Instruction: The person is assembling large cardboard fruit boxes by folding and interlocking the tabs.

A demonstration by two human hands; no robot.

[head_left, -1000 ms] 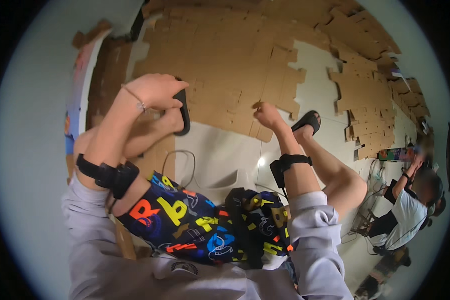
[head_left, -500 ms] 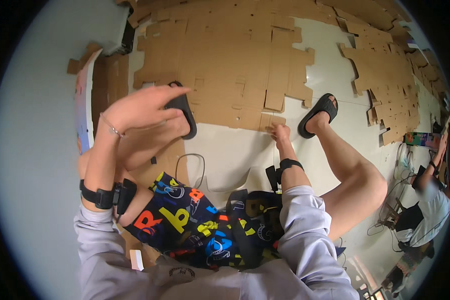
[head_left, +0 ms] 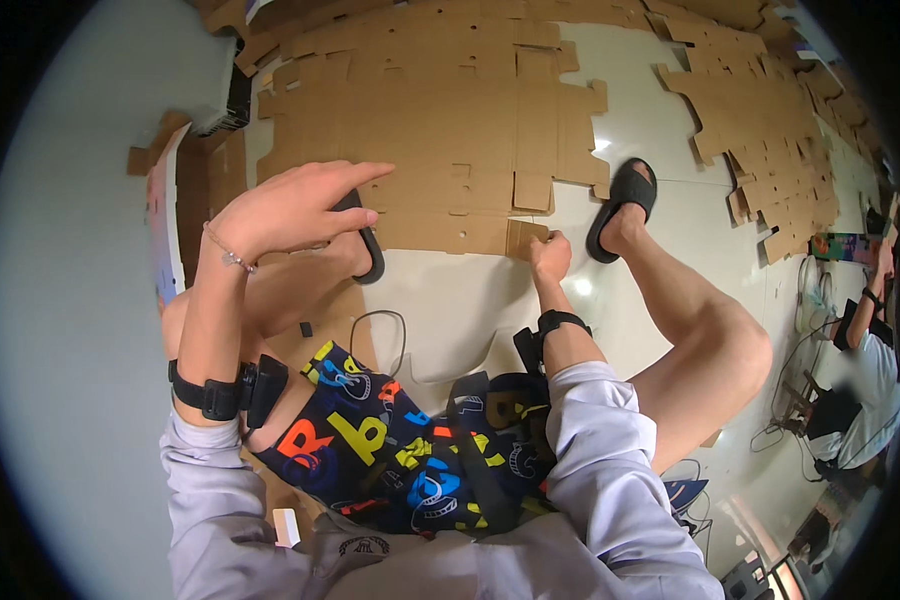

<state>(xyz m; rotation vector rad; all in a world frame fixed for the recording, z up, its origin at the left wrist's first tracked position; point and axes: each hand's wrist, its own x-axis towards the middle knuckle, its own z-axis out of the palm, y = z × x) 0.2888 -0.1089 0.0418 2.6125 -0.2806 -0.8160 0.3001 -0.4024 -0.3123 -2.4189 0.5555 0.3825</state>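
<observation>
A large flattened brown cardboard box [head_left: 390,130] with cut slots and tabs lies on the floor in front of me. At its near right corner is a small cardboard flap [head_left: 523,238]. My right hand [head_left: 552,257] is closed, thumb and fingers pinching that flap's right edge. My left hand [head_left: 295,215] hovers above my left foot, near the sheet's near left side. Its fingers are stretched out with the thumb apart, and nothing is in it. Part of the sheet's left edge is hidden behind this hand.
Black slippers [head_left: 627,205] are on my feet, either side of the sheet. More flattened cardboard [head_left: 740,130] lies to the right. An upright box with a coloured side [head_left: 165,220] stands by the left wall. A cable [head_left: 403,335] loops near my lap. Another person [head_left: 865,390] sits far right.
My right hand has shifted slightly, and its fingers have closed more firmly around the flap's edge. My left hand stays nearly where it was, still stretched out. The whole view has tilted slightly.
</observation>
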